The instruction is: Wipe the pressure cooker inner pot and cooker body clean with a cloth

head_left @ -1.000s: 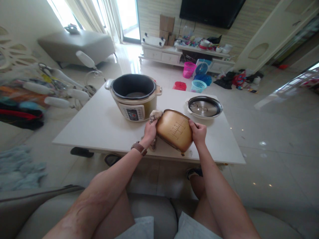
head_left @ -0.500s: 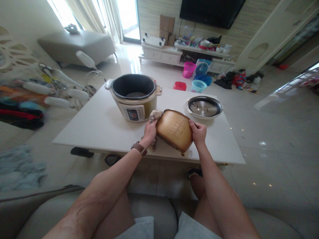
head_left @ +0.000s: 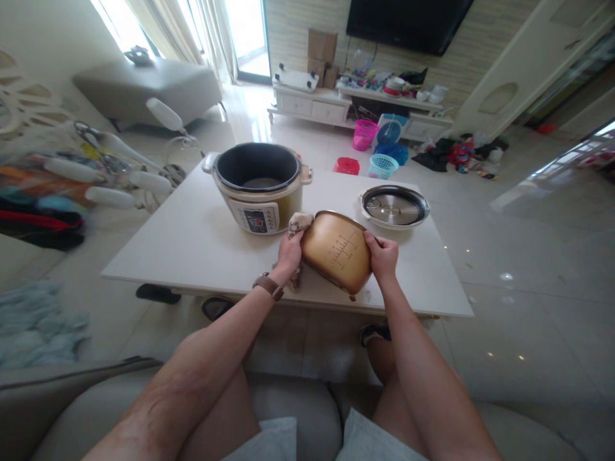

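- The left hand (head_left: 289, 256) is bent closed around a patterned cloth (head_left: 300, 221), at the left side of the golden inner pot (head_left: 337, 251). A part of the cloth comes out above the hand, and another part is seen below it.
- The fingers of this hand are partly hidden, so I cannot tell how much they press on the pot itself.
- The right hand (head_left: 383, 257) is closed on the right edge of the inner pot, with the thumb on its outer wall.
- The inner pot is between the two hands, over the near part of the white table (head_left: 192, 253). It is tilted, and its outer wall, with printed level marks, is turned to the person. I cannot tell if its bottom touches the table.
- To the left and farther, the cooker body (head_left: 257, 198) stands upright on the table, with the top open and the control panel toward the person.
- To the right and farther, the round lid (head_left: 394, 208) lies on the table, its metal inner side facing up.
- A brown wristwatch (head_left: 268, 285) is on the left wrist.
- On the floor beyond the table are a pink basket (head_left: 365, 134) and a light blue basket (head_left: 383, 167).
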The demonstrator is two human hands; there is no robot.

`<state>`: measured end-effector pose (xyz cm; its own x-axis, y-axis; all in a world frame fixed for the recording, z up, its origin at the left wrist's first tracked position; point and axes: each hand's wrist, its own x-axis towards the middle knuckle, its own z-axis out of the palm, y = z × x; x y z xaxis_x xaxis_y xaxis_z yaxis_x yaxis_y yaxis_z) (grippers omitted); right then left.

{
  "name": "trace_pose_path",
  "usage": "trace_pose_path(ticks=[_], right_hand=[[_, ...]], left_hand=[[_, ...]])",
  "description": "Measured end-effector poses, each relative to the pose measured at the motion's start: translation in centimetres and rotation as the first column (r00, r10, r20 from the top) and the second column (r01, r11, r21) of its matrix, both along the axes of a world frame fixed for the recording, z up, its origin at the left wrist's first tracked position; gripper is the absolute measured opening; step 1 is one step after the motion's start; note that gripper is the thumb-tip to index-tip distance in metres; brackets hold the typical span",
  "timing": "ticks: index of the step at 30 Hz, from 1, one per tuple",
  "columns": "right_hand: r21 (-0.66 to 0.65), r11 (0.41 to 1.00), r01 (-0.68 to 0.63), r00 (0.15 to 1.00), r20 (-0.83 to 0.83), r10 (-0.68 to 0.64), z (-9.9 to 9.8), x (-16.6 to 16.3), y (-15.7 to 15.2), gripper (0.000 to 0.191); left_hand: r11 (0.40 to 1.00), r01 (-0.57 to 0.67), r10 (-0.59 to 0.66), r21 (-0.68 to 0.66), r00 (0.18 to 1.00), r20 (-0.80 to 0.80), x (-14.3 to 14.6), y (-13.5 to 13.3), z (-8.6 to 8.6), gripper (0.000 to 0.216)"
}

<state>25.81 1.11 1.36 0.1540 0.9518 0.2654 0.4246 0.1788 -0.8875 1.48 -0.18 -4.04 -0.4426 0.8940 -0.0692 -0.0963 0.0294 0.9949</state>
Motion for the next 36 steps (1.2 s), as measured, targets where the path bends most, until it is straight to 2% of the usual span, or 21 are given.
trace_pose_path(ticks=[12,16,18,20,21,23,25,29,32,34,36], right_hand=[[-0.004,1.0,-0.002,0.999,0.034,0.002,0.1,0.0,0.0,0.073],[-0.009,1.0,-0.004,1.0,0.015,0.005,-0.1,0.0,0.2,0.073],[-0.008,1.0,-0.001,1.0,0.009,0.001,-0.2,0.0,0.2,0.073],[-0.011,1.0,-0.006,1.0,0.013,0.006,-0.3,-0.1,0.1,0.073],[-0.015,1.0,-0.01,1.0,0.015,0.01,-0.3,-0.1,0.1,0.072],[-0.026,1.0,-0.015,1.0,0.015,0.016,-0.3,-0.1,0.1,0.072],[-0.027,1.0,-0.009,1.0,0.006,0.01,-0.3,-0.1,0.1,0.072],[-0.012,1.0,0.003,1.0,-0.005,-0.003,-0.4,-0.1,0.2,0.072],[-0.004,1.0,-0.01,1.0,-0.006,0.01,-0.3,-0.2,0.0,0.072],[-0.003,1.0,-0.027,1.0,0.001,0.027,-0.1,-0.2,-0.1,0.071],[-0.012,0.999,-0.052,0.998,0.029,0.052,0.6,-0.2,-0.2,0.069]], left_hand=[[1.0,-0.011,0.011,0.006,1.0,-0.014,0.2,-0.3,0.6,0.044],[0.995,-0.016,0.026,0.103,0.994,-0.102,0.6,-1.4,1.9,0.044],[0.973,0.074,-0.017,0.218,0.967,-0.253,0.8,-2.5,3.2,0.042],[0.916,0.265,-0.115,0.3,0.892,-0.437,0.9,-3.7,4.6,0.044],[0.883,0.36,-0.174,0.301,0.847,-0.502,0.9,-4.1,5.3,0.047],[0.847,0.454,-0.246,0.276,0.795,-0.554,1.0,-4.7,6.1,0.052],[0.862,0.432,-0.241,0.265,0.809,-0.536,0.9,-4.5,6.2,0.054],[0.933,0.24,-0.122,0.268,0.913,-0.389,0.6,-2.7,4.7,0.046],[0.989,0.084,-0.061,0.118,0.98,-0.189,0.1,-1.2,3.2,0.04],[0.999,0.038,-0.037,0.007,0.995,-0.097,-0.3,-0.6,2.5,0.039],[0.999,0.022,-0.024,-0.026,0.997,-0.08,-0.5,-0.5,2.2,0.038]])
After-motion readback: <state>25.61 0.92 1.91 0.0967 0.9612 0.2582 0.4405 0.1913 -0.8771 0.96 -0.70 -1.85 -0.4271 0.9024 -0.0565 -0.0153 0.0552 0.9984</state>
